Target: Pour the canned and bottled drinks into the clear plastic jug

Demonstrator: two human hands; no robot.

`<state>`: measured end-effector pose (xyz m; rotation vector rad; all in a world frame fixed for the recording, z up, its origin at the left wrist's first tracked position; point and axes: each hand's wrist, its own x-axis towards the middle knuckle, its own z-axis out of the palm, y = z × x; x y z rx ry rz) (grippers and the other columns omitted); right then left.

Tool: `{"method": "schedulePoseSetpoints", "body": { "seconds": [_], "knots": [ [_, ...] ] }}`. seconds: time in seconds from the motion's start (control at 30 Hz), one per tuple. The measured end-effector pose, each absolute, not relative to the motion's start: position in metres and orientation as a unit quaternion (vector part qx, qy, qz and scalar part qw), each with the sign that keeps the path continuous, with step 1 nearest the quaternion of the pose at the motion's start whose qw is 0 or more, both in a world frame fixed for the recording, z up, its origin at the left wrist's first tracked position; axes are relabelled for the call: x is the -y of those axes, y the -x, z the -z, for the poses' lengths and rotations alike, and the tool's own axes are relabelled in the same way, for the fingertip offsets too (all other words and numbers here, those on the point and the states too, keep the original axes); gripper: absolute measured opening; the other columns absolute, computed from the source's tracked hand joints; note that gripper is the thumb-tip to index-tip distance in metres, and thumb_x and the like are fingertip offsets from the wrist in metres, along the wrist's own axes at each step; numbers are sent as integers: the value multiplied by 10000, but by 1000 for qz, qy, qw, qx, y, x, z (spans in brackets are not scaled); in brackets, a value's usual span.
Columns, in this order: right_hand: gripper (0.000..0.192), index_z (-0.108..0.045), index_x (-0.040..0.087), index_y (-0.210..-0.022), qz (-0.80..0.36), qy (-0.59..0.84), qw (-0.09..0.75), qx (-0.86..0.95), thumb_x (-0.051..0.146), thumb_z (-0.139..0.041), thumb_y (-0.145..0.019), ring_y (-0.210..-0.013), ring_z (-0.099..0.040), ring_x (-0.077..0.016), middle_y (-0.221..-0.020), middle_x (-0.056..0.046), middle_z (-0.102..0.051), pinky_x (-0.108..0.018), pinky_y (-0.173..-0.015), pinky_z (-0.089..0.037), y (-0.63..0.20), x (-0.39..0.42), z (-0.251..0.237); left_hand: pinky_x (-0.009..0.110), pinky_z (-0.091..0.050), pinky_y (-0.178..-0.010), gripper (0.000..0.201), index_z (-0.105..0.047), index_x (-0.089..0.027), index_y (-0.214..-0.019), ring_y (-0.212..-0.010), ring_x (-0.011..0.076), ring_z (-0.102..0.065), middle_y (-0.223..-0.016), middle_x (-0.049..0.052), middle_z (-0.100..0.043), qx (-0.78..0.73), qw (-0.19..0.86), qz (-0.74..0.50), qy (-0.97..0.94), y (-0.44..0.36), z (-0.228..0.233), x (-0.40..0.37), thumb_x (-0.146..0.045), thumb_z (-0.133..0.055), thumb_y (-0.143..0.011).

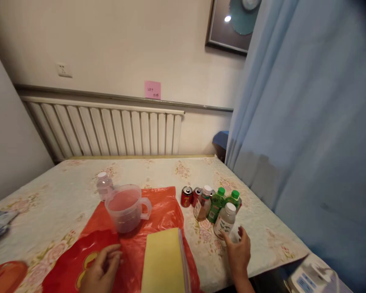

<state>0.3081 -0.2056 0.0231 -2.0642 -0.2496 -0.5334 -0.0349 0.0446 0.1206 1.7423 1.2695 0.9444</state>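
The right hand (239, 252), fingers apart, touched a white-capped bottle (225, 220) at its twelve o'clock; the left hand (102, 268), fingers loosely curled and holding nothing, rested on a red plastic bag (158, 211).

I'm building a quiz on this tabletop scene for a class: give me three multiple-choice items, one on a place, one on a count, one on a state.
1. Where does the clear measuring jug stand?
A. on the red plastic bag
B. on the yellow pad
C. on the floor

2. How many bottles have green caps?
A. none
B. two
C. five

3. How is the right hand?
A. closed around a red can
B. open, fingers beside the white-capped bottle
C. flat on the yellow pad

Answers:
1 A: the jug sits on the red plastic bag, ahead of the yellow pad.
2 B: one green-capped bottle stands next to a second.
3 B: the fingers are spread next to the white-capped bottle, not wrapped around it; the left hand rests on the bag.
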Motion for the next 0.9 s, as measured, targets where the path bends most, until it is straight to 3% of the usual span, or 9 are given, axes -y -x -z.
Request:
{"method": "schedulePoseSetpoints", "body": {
  "seconds": [0.1,0.23,0.47,0.57,0.7,0.8,0.9],
  "knots": [
    [737,-523,107,-1235,179,849,481,124,608,-641,-708,-1060,-586,-358,-1158,-204,-626,-442,-869,-471,-327,193,-29,365,-612,-701,484,-675,-261,-872,-752,284,-738,-765,19,-759,-456,452,-335,-690,24,-117,-30,-663,-638,-605],
    [602,-582,152,-1086,177,840,500,112,593,-669,-687,-929,-613,-319,-1010,-147,-669,-395,-769,-483,-331,175,-30,355,-591,-732,428,-682,-255,-885,-802,276,-721,-811,26,-751,-417,448,-302,-731,15,-108,-15,-628,-610,-688],
    [566,-545,132,-1137,167,832,491,198,516,-654,-737,-977,-613,-315,-1061,-162,-643,-422,-844,-491,-296,166,-34,351,-557,-725,340,-652,-204,-993,-758,237,-673,-838,59,-711,-337,462,-258,-779,-16,-113,6,-465,-541,-806],
    [574,-503,153,-1220,150,798,495,309,418,-673,-741,-1087,-588,-313,-1168,-160,-615,-444,-932,-479,-262,160,-45,352,-546,-748,447,-574,-195,-1237,-712,188,-632,-1013,80,-686,-290,426,-273,-813,-35,-136,20,-351,-542,-819],
    [576,-461,213,-1289,87,736,496,452,268,-669,-754,-1176,-551,-282,-1243,-119,-580,-437,-994,-466,-219,145,-63,358,-534,-846,637,-363,-246,-1457,-868,177,-630,-1372,127,-528,-214,372,-262,-865,-49,-171,32,-224,-533,-844],
    [575,-450,231,-1277,74,701,491,512,164,-630,-735,-1166,-549,-273,-1220,-102,-572,-452,-1001,-468,-199,132,-68,367,-510,-913,536,-467,-261,-1380,-1026,217,-617,-1318,99,-561,-191,291,-226,-910,-44,-190,34,-175,-535,-856],
    [605,-434,232,-1279,81,680,476,551,119,-610,-712,-1154,-545,-275,-1204,-99,-564,-469,-1000,-468,-188,118,-72,357,-512,-890,369,-575,-252,-1245,-1022,232,-622,-1157,75,-622,-195,237,-209,-928,-30,-200,30,-182,-511,-889]
  ]
}}
